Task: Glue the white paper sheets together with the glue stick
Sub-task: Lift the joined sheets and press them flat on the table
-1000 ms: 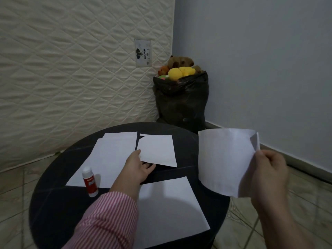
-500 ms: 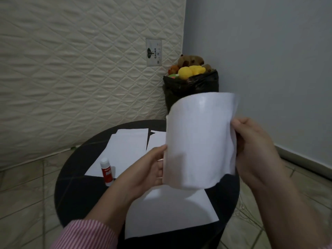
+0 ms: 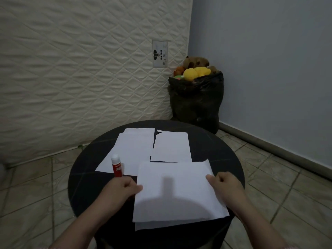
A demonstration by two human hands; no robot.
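Observation:
A white paper sheet [image 3: 176, 191] lies on top of another sheet [image 3: 161, 226] at the near side of the round black table [image 3: 84, 177]; the lower sheet's edge peeks out in front. My left hand [image 3: 122, 188] pinches the top sheet's left edge and my right hand [image 3: 223, 184] grips its right edge. A red glue stick with a white cap [image 3: 116, 165] stands upright just beyond my left hand. Two more white sheets lie farther back, a larger one [image 3: 133, 148] on the left and a smaller one [image 3: 171, 147] on the right.
A black bag filled with plush toys [image 3: 195, 97] stands in the corner behind the table. A quilted mattress [image 3: 80, 69] leans against the left wall. Tiled floor surrounds the table on all sides.
The sheet that I held up in the air with both hands has come down flat onto the sheet at the table's near side. Both hands lowered with it.

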